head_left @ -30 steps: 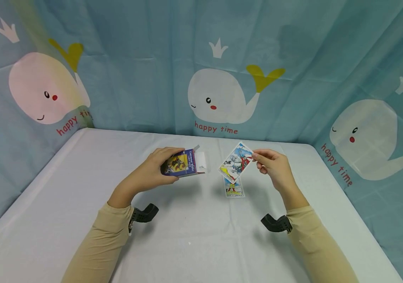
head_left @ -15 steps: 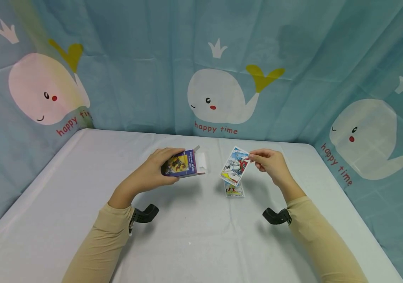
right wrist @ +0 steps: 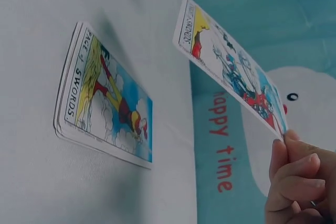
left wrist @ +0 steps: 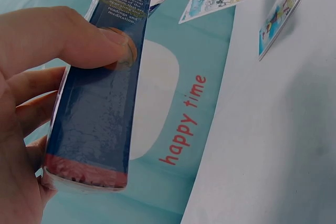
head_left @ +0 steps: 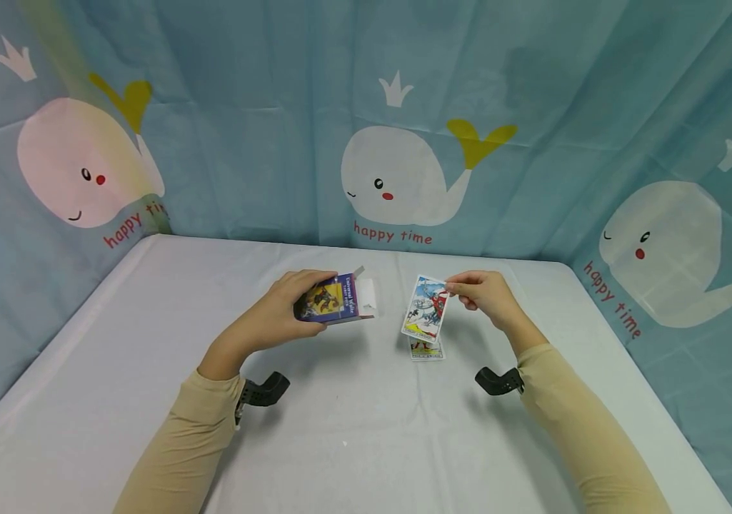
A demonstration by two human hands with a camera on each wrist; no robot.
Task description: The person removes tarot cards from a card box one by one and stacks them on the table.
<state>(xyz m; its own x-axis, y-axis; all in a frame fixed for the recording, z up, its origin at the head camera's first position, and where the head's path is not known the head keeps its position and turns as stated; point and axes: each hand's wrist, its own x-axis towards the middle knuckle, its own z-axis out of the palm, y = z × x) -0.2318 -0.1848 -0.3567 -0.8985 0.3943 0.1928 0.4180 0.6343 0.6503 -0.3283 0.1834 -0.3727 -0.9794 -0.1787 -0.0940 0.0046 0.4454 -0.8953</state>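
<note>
My left hand (head_left: 282,305) grips a blue tarot card box (head_left: 330,298), thumb along one narrow side and fingers round the other. The box's open end, with its white flaps (head_left: 366,296), points right. In my right hand (head_left: 484,294) a tarot card (head_left: 426,308) is pinched by its upper right corner, face up and tilted above the table. Below it lies a small stack of cards (right wrist: 113,98), topped by the Page of Swords. In the head view the held card hides most of that stack.
A white cloth covers the table (head_left: 353,442). Behind it hangs a teal curtain (head_left: 263,164) with whale prints, its folds meeting the table's back and side edges. A black wrist camera (head_left: 264,390) juts from the left sleeve, another camera (head_left: 497,381) from the right.
My right hand has moved slightly left and toward me, and the card has turned more upright in the head view, covering more of the stack. The left hand and box stay put.
</note>
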